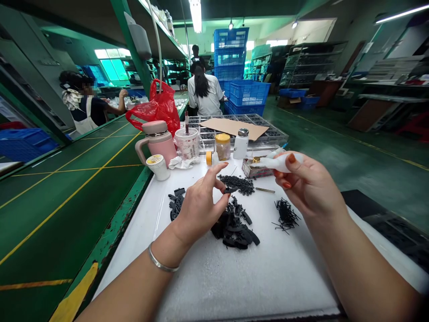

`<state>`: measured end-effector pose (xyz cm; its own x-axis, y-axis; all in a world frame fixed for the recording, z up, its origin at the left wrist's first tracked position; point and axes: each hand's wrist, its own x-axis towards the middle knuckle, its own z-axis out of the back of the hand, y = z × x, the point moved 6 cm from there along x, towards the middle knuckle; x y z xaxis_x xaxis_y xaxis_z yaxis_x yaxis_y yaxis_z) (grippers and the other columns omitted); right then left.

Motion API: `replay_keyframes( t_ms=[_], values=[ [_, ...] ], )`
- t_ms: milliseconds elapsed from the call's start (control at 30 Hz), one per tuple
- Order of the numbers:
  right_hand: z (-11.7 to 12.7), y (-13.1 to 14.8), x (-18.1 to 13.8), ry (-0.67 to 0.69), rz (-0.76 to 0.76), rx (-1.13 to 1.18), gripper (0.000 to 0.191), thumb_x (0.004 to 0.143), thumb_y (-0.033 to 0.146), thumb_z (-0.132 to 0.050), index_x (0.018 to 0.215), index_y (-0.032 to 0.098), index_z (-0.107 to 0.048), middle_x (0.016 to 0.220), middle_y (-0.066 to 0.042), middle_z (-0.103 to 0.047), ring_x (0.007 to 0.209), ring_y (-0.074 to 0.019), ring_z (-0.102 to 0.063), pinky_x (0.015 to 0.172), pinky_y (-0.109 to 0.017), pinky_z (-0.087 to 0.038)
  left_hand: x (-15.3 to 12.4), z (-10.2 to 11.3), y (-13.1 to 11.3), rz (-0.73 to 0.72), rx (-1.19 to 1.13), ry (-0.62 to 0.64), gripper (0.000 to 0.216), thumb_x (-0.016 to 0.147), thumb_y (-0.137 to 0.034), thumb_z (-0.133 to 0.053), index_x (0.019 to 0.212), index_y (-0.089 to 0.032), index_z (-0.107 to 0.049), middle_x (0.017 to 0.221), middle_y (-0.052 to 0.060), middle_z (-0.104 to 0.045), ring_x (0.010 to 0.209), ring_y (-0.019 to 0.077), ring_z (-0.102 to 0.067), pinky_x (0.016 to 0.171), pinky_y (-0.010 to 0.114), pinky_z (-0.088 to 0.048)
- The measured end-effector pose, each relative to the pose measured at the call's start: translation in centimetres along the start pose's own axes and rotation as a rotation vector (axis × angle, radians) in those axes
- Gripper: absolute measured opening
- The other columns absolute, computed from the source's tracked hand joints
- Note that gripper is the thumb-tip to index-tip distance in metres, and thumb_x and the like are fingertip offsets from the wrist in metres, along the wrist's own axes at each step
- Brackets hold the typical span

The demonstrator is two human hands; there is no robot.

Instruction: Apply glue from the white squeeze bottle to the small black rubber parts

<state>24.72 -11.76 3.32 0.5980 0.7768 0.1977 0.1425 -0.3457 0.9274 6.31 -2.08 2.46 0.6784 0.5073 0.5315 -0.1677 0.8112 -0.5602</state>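
Note:
Between thumb and fingertips, my left hand pinches a small black plastic part above the white worktop. My right hand is closed around a white squeeze bottle, its narrow tip pointing left. Below my left hand lies a heap of curved black plastic parts, with a second pile of black parts to its left. Small black rings are spread behind them, beside a thin metal tool. A bundle of thin black pins lies under my right hand.
At the back stand a pink mug, a white tub, a plastic cup, a yellow-lidded jar, a white pump bottle and a small box. A green conveyor belt runs along the left. Other people sit farther off.

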Motion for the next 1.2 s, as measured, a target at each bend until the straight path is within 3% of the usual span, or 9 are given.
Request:
replay_keyframes(
  t_ms=[100,200,367,567,767,867,933,1033,1200],
  values=[
    [-0.6,-1.4,0.0,0.007,-0.154,0.205,0.028,0.063,0.019,-0.079,0.086,0.022,-0.063,0.088,-0.002,-0.063,0.076,-0.0114,-0.059,0.048,-0.013,-0.04,0.0,0.2,0.5,0.082,-0.097,-0.03,0.063,0.077,-0.014,-0.061,0.134,-0.025,-0.036,0.082,-0.002,-0.066,0.081,0.0163,-0.064,0.082,0.029,-0.044],
    [-2.0,-3.1,-0.4,0.096,-0.279,0.242,0.043,0.054,0.005,-0.079,0.088,0.022,-0.06,0.087,0.0,-0.06,0.073,-0.0094,-0.057,0.053,-0.014,-0.044,0.1,0.2,0.9,0.149,-0.25,-0.062,0.064,0.076,-0.015,-0.063,0.134,-0.024,-0.037,0.081,-0.001,-0.066,0.082,0.0171,-0.064,0.084,0.032,-0.044],
    [-3.8,-5.3,-1.5,0.216,-0.364,0.059,0.022,0.07,0.024,-0.074,0.087,0.02,-0.06,0.073,0.002,-0.051,0.061,-0.0073,-0.045,0.049,-0.016,-0.036,0.0,-0.3,1.3,0.231,-0.478,-0.097,0.064,0.075,-0.019,-0.067,0.133,-0.025,-0.039,0.081,0.001,-0.066,0.084,0.0188,-0.065,0.084,0.035,-0.048],
    [-5.2,-5.7,-2.1,0.325,-0.267,-0.079,0.026,0.076,0.035,-0.07,0.094,0.016,-0.067,0.069,0.003,-0.047,0.056,-0.0065,-0.034,0.049,-0.02,-0.027,-0.2,-0.8,1.1,0.275,-0.61,-0.101,0.063,0.075,-0.023,-0.069,0.131,-0.025,-0.041,0.079,0.001,-0.067,0.082,0.018,-0.065,0.086,0.035,-0.048],
    [-4.8,-4.7,-1.9,0.242,-0.057,-0.245,0.022,0.075,0.035,-0.07,0.071,0.016,-0.061,0.063,0.003,-0.047,0.056,-0.009,-0.037,0.052,-0.024,-0.028,-0.1,-1.5,1.6,0.354,-0.733,-0.034,0.056,0.074,-0.026,-0.071,0.125,-0.023,-0.046,0.074,0.0,-0.067,0.073,0.0147,-0.063,0.073,0.027,-0.048],
    [-4.2,-2.7,-1.8,0.111,0.225,-0.536,0.02,0.077,0.032,-0.068,0.068,0.016,-0.06,0.063,0.002,-0.05,0.061,-0.0119,-0.044,0.056,-0.025,-0.034,-0.2,-2.1,2.2,0.431,-0.777,0.051,0.026,0.073,-0.032,-0.072,0.092,-0.016,-0.063,0.072,0.003,-0.067,0.068,0.0134,-0.06,0.066,0.024,-0.046],
    [-4.2,-1.5,-2.2,0.049,0.438,-0.707,0.012,0.078,0.026,-0.067,0.071,0.017,-0.064,0.069,0.0,-0.058,0.067,-0.0142,-0.051,0.062,-0.027,-0.039,-0.3,-2.6,2.4,0.481,-0.801,0.106,0.024,0.074,-0.036,-0.07,0.073,-0.013,-0.065,0.073,0.006,-0.069,0.07,0.0141,-0.061,0.069,0.024,-0.046],
    [-4.7,-0.7,-3.0,0.062,0.651,-0.855,0.004,0.079,0.018,-0.064,0.078,0.02,-0.066,0.074,-0.002,-0.065,0.071,-0.0164,-0.058,0.066,-0.028,-0.043,-0.6,-3.1,2.4,0.539,-0.876,0.15,0.027,0.078,-0.04,-0.066,0.075,-0.013,-0.069,0.075,0.007,-0.07,0.074,0.0155,-0.062,0.072,0.025,-0.047],
    [-5.4,-1.3,-3.8,0.168,0.743,-1.005,0.016,0.077,0.011,-0.06,0.085,0.023,-0.067,0.08,-0.003,-0.067,0.074,-0.0178,-0.062,0.066,-0.028,-0.045,-0.8,-3.5,2.0,0.557,-0.923,0.187,0.02,0.077,-0.034,-0.066,0.078,-0.014,-0.072,0.075,0.006,-0.07,0.076,0.0173,-0.063,0.07,0.026,-0.048]
  ],
)
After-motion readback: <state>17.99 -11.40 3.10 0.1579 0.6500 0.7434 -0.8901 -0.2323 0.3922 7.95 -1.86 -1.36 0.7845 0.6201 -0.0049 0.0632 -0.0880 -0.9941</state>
